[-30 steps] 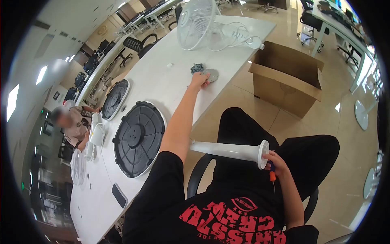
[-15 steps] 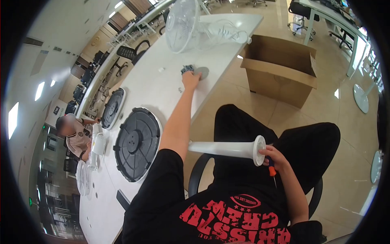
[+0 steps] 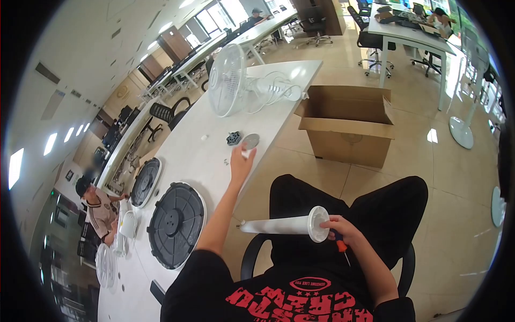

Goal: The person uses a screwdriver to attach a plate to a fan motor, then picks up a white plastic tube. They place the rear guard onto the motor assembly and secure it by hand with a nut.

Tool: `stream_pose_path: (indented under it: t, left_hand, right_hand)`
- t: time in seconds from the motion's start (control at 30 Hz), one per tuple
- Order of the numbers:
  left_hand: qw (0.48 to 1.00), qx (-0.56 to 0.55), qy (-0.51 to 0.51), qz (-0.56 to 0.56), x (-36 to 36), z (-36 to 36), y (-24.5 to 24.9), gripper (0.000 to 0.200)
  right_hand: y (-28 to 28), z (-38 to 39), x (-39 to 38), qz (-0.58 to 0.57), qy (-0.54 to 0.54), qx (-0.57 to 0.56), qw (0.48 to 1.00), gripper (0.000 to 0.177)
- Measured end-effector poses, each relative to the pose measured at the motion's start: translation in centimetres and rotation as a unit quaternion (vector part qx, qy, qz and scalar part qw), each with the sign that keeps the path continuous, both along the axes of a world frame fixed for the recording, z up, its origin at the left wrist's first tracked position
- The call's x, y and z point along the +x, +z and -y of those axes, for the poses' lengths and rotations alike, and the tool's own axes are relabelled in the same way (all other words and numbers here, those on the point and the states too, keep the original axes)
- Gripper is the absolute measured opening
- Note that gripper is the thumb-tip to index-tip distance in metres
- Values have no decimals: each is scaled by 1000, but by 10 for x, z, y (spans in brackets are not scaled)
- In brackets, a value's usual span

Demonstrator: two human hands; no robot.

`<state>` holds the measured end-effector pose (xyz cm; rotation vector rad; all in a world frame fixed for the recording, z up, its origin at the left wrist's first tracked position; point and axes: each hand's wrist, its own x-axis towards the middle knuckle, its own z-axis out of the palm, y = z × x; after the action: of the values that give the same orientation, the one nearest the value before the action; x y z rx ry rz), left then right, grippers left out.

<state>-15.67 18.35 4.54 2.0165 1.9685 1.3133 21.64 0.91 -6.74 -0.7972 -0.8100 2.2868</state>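
Observation:
My left hand point(image 3: 242, 162) reaches over the table with thumb and fingers apart and nothing between them. Just beyond its fingertips lie a grey round disc point(image 3: 251, 141) and a dark knob-like part point(image 3: 233, 138). My right hand point(image 3: 344, 231) grips the flanged end of a white tapered tube point(image 3: 279, 226), which lies level above my lap. A screwdriver point(image 3: 341, 245) with a blue and orange handle is tucked in the same hand, its shaft pointing down. Small metal pieces point(image 3: 226, 161) rest on the table left of my left hand.
Two round black-and-white bases point(image 3: 177, 225) lie on the white table point(image 3: 201, 155). A fan head with a clear cage point(image 3: 228, 80) and a coiled cord point(image 3: 279, 88) are at its far end. An open cardboard box point(image 3: 348, 142) stands on the floor. A person point(image 3: 101, 212) sits at the left.
My left hand has drawn back from the dark knob-like part and grey disc, and its fingers have come apart. The view has tilted up. My right hand keeps the tube and screwdriver.

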Motion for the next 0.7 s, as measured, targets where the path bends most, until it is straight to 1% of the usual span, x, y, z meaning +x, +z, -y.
stream_pose_path:
  t: [0.03,0.1,0.13,0.17,0.2,0.23,0.33,0.4,0.43,0.47,0.5,0.57,0.6,0.63,0.67,0.7]
  left_hand:
    - [993,-92,-33,73,22,43,18,41]
    - [968,-181,-151,91,32,107,12,45]
    - [963,-173,-199,57,42,140,12,51]
    - [955,-161,-247,23,51,167,7,57]
    - [953,-147,-261,-37,54,186,-7,66]
    - [947,-133,-274,-98,55,202,-20,75]
    - [946,-198,-219,-131,49,229,-62,90]
    - [950,-194,-196,-146,40,229,-79,96]
    - [952,-193,-181,-154,40,232,-77,99]
    - [948,-177,-172,-201,41,235,-74,100]
    - [946,-158,-194,-206,40,232,-72,100]
    - [941,-123,-235,-211,34,229,-72,102]
    - [950,-61,-236,-197,31,228,-77,98]
    - [963,-105,-227,-106,33,233,-84,95]
    - [967,-142,-210,-17,37,237,-90,91]
    - [965,-170,-188,67,36,239,-90,88]
  right_hand:
    - [2,-1,1,-3,-7,6,1000,15]
    - [12,-6,5,-3,-11,12,1000,14]
    - [21,-8,9,8,-24,18,1000,13]
    - [24,-12,14,-5,-32,29,999,15]
    - [33,-13,22,3,-51,26,998,16]
    - [45,-14,29,11,-69,24,997,17]
    - [62,-17,56,5,-123,36,992,18]
    - [79,-16,73,9,-156,49,986,19]
    - [89,-15,77,10,-171,58,983,19]
    - [90,-18,81,1,-176,75,981,19]
    - [92,-19,84,-5,-202,61,978,19]
    - [86,-27,89,-59,-289,-9,955,19]
    - [77,-34,97,-130,-312,-34,941,20]
    - [65,-41,109,-199,-331,-62,921,20]
    - [57,-47,118,-237,-306,-38,921,24]
    - [45,-56,125,-270,-296,-55,914,28]
